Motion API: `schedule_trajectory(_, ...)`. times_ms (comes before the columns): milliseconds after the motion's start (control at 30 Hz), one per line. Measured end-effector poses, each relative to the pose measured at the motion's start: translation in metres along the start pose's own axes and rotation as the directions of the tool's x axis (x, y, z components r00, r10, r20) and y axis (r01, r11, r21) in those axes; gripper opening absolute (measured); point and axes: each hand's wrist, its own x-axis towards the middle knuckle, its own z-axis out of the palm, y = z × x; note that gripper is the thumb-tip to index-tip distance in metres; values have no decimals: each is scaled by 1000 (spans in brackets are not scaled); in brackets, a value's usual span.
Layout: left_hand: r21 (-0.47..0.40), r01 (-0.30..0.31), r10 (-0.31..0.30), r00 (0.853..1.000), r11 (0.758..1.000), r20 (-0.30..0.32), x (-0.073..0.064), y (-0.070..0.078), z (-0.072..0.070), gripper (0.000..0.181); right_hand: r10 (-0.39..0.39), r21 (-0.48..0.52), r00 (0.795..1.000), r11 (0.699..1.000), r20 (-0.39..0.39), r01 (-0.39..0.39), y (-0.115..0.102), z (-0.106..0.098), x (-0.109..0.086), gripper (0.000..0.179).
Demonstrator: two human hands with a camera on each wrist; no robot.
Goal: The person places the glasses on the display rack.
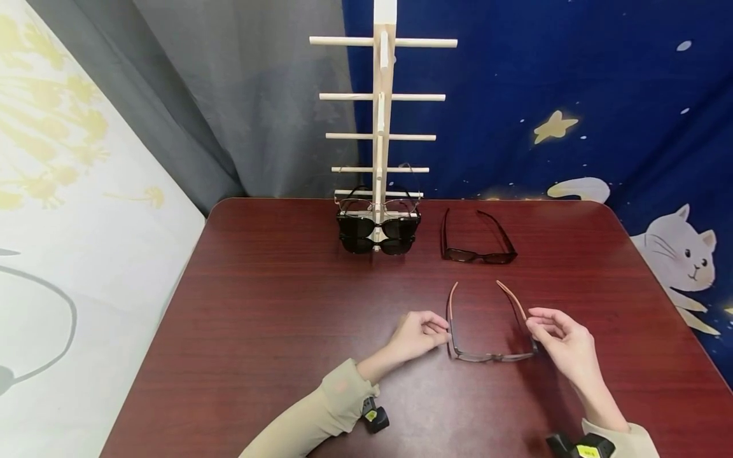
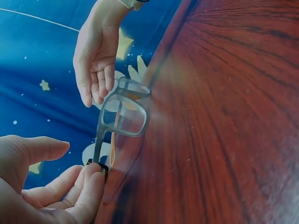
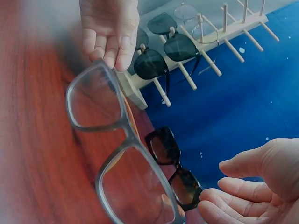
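A pair of eyeglasses (image 1: 492, 357) with a grey frame, clear lenses and tan temple tips lies between both hands, temples unfolded and pointing away from me. My left hand (image 1: 420, 334) is at its left hinge. In the left wrist view the fingertips (image 2: 93, 172) touch the frame's corner, while the thumb stands apart from them. On the other side, my right hand (image 1: 564, 343) is beside the right temple. The right wrist view shows its thumb (image 3: 233, 165) apart from the fingers, which are close to the frame's corner; whether they touch it I cannot tell.
Dark sunglasses (image 1: 481, 256) with unfolded temples lie behind the eyeglasses. A wooden rack (image 1: 382, 76) with crossbars stands at the back; black sunglasses (image 1: 357, 227) and thin-framed glasses (image 1: 401, 205) hang on its lower bars. Curtains (image 1: 286, 95) border the red-brown table (image 1: 258, 286).
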Motion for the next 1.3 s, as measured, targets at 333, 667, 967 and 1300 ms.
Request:
schedule_trajectory(333, 43, 10, -9, 1000, 999, -16, 3, -6, 7, 15, -8, -89, 1000, 996, -26, 5, 29, 1, -6, 25)
schedule_trajectory(667, 61, 68, -67, 998, 996, -16, 4, -7, 12, 16, 38, -28, 999, 999, 10, -38, 3, -6, -13, 21)
schedule_trajectory(967, -28, 116, -116, 993, 993, -4, 3, -5, 15, 17, 144, 20, 986, 989, 79, -146, -11, -6, -15, 22)
schedule_trajectory(1300, -178, 174, -173, 985, 968, 23, 3, -9, 19, 15, 229, 87, 965, 967, 127, -241, -12, -4, -15, 23)
